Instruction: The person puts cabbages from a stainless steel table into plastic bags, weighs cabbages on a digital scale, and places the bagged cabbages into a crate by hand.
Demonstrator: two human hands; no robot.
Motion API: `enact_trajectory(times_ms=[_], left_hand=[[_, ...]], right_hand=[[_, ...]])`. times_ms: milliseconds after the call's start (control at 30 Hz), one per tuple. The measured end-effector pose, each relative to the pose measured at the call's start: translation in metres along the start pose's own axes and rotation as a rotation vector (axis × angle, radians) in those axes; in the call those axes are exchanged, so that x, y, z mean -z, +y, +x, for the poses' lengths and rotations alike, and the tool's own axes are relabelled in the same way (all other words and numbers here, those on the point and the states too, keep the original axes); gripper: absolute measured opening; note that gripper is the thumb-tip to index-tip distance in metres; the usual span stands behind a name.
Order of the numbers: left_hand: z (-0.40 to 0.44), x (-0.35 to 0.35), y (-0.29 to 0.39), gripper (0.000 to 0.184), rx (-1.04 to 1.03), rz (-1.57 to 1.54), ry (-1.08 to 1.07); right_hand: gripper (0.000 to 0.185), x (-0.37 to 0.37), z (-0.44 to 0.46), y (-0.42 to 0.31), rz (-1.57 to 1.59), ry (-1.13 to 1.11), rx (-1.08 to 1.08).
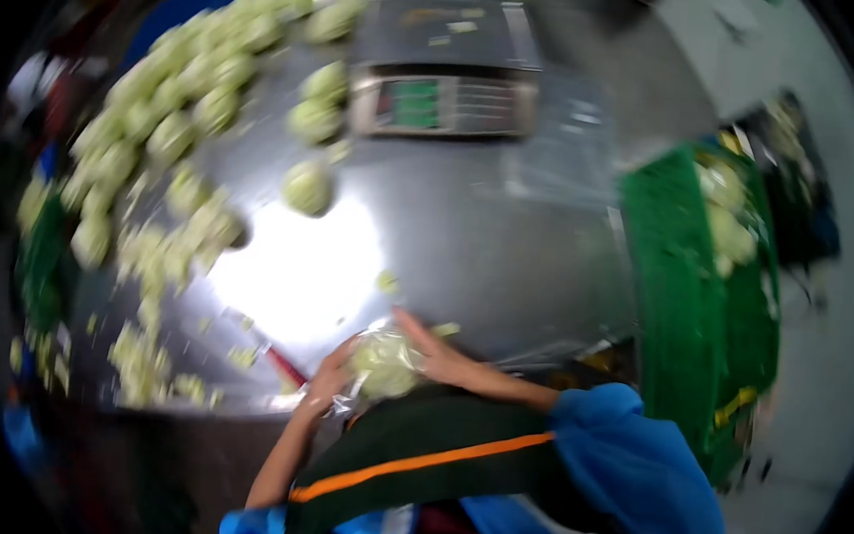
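A pale green cabbage in a clear plastic bag is at the near edge of the steel table, close to my body. My left hand is closed on the left side of the bag, its fingers at the gathered plastic. From the other side my right hand presses on the bagged cabbage with its fingers curved round it. Just left of my left hand lies a knife with a red handle, its blade pointing away to the upper left. Small leaf scraps lie around the bag. The picture is blurred.
Many cabbages are heaped along the table's left side, with leaf trimmings nearer me. A digital scale stands at the back beside flat clear bags. To the right, a green crate has cabbages beside it.
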State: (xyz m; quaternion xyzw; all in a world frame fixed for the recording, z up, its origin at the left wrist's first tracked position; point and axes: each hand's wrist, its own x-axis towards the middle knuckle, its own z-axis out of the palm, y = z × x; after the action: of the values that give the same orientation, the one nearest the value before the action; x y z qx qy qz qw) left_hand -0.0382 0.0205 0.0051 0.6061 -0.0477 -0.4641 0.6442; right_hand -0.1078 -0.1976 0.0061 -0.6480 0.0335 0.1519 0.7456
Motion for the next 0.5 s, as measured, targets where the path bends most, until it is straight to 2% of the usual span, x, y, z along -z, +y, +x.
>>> enact_trajectory(times_ms=[33,67,100,133,167,200,233,267,300,333,400,433,467,500], left_hand=[[0.001,-0.001,0.023,0.045,0.058,0.172,-0.051],[0.003,-0.005,0.039,0.042,0.020,0.208,-0.107],[0.007,-0.024,0.065,0.042,0.064,0.235,-0.035],[0.008,-0.038,0.087,0.041,0.009,0.378,-0.012],[0.011,-0.069,0.122,0.042,-0.065,0.518,0.030],[0.008,-0.101,0.153,0.042,0.028,0.629,0.033],[0.006,-0.148,0.189,0.045,-0.083,0.962,0.006],[0.006,-0.180,0.195,0.049,-0.252,0.828,-0.057],[0.005,-0.210,0.199,0.052,-0.413,0.694,-0.140],[0.008,-0.228,0.201,0.052,-0.544,0.611,-0.283],[0.020,-0.253,0.189,0.048,-0.622,0.597,-0.519],[0.031,-0.260,0.181,0.045,-0.699,0.705,-0.538],[0.043,-0.261,0.170,0.043,-0.732,0.857,-0.538],[0.056,-0.258,0.153,0.041,-0.719,0.864,-0.498]], right_hand=[[0.077,0.012,0.000,-0.018,0.033,0.002,-0.100],[0.075,0.025,-0.011,-0.034,0.267,0.035,-0.105],[0.074,0.039,-0.022,-0.051,0.501,0.070,-0.103],[0.074,0.046,-0.032,-0.059,0.760,0.174,-0.048],[0.073,0.054,-0.044,-0.071,0.802,0.274,-0.016],[0.072,0.061,-0.053,-0.084,0.848,0.362,0.012],[0.071,0.073,-0.060,-0.091,0.894,0.444,0.042],[0.064,0.099,-0.069,-0.087,0.873,0.502,0.092],[0.059,0.128,-0.090,-0.085,0.909,0.406,0.354],[0.056,0.161,-0.119,-0.086,0.991,0.393,0.473],[0.050,0.224,-0.176,-0.089,1.156,0.326,0.718],[0.053,0.236,-0.227,-0.141,0.729,0.783,0.758],[0.056,0.312,-0.269,-0.089,0.465,0.609,1.012],[0.054,0.323,-0.298,-0.130,0.661,0.729,0.969]])
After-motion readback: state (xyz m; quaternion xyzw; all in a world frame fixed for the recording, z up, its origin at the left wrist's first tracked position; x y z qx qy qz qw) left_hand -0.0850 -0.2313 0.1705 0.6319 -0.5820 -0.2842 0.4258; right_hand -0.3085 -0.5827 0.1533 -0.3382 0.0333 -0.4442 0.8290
